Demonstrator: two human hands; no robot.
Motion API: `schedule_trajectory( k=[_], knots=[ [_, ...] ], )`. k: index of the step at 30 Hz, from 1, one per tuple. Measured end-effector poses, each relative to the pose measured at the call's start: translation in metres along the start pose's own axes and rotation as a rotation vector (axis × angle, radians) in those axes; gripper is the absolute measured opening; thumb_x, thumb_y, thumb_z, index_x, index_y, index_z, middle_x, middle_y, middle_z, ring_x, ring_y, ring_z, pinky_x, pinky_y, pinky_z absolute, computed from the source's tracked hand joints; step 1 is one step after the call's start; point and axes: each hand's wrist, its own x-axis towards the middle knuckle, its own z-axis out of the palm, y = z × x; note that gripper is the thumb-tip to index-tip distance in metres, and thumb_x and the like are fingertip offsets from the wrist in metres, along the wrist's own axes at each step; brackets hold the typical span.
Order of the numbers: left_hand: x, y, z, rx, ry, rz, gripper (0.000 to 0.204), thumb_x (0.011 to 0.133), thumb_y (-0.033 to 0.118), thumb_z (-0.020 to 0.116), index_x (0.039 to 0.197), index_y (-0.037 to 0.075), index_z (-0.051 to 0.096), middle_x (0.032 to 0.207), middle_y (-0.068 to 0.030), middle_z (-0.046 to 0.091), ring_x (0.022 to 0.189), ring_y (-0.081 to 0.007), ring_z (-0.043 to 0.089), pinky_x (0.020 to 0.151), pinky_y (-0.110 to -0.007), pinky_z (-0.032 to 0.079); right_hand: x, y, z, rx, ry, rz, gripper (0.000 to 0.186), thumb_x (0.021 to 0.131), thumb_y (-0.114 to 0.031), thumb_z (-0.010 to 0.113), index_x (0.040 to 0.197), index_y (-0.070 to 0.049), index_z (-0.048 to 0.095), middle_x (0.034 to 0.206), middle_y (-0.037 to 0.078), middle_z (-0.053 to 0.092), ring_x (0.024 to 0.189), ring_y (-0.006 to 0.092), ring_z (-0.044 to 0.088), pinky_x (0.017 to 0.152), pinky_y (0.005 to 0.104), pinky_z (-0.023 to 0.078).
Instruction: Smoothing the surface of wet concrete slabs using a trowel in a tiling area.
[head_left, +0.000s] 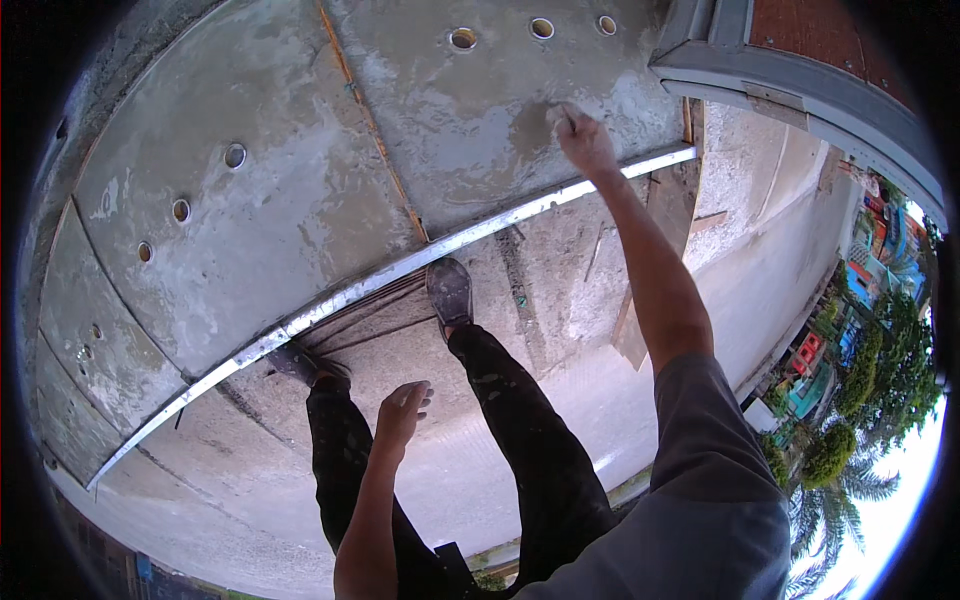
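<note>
My right hand reaches over a wet, smooth grey cement surface, close to its near edge. Its fingers are closed, and a small dark bit shows at the fingertips, too little to name. Beside them the cement has a darker damp patch. My left hand hangs low between my legs, well apart from the surface. Its fingers bend loosely, with nothing seen in them. A long pale metal strip runs along the near edge of the cement, below my right hand.
Round holes with rims, such as one hole, dot the cement. A thin wooden strip divides it. My shoe stands against the metal edge. A grey frame rises at upper right. Trees and colourful structures lie beyond the pale floor.
</note>
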Motion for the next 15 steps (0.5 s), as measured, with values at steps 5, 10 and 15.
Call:
schedule_trajectory(
  k=[5, 10, 15],
  knots=[
    [0.000, 0.004, 0.000, -0.028, 0.033, 0.007, 0.042, 0.101, 0.039, 0.062, 0.122, 0.004, 0.068, 0.111, -0.0093, 0.073, 0.099, -0.0197, 0.069, 0.084, -0.035, 0.056, -0.053, -0.009, -0.010, 0.095, 0.068, 0.004, 0.026, 0.092, -0.020, 0.057, 0.112, -0.009, 0.069, 0.086, 0.028, 0.068, 0.079, 0.0492, 0.067, 0.069, 0.0550, 0.055],
    [0.005, 0.005, 0.006, -0.037, 0.033, -0.008, 0.042, 0.101, 0.040, 0.061, 0.122, 0.004, 0.068, 0.112, -0.0100, 0.073, 0.101, -0.0206, 0.069, 0.084, -0.036, 0.056, -0.009, 0.023, -0.026, 0.088, 0.060, 0.309, 0.027, 0.091, -0.020, 0.058, 0.109, -0.003, 0.070, 0.095, 0.031, 0.067, 0.091, 0.0498, 0.065, 0.078, 0.0538, 0.053],
    [0.011, 0.003, 0.011, -0.034, 0.026, -0.003, 0.041, 0.101, 0.039, 0.060, 0.123, 0.005, 0.068, 0.112, -0.0102, 0.073, 0.102, -0.0208, 0.069, 0.085, -0.037, 0.056, 0.066, 0.054, -0.025, -0.027, 0.186, 0.125, 0.029, 0.096, -0.029, 0.057, 0.106, -0.004, 0.068, 0.085, 0.026, 0.067, 0.073, 0.0436, 0.066, 0.067, 0.0460, 0.054]
  ],
)
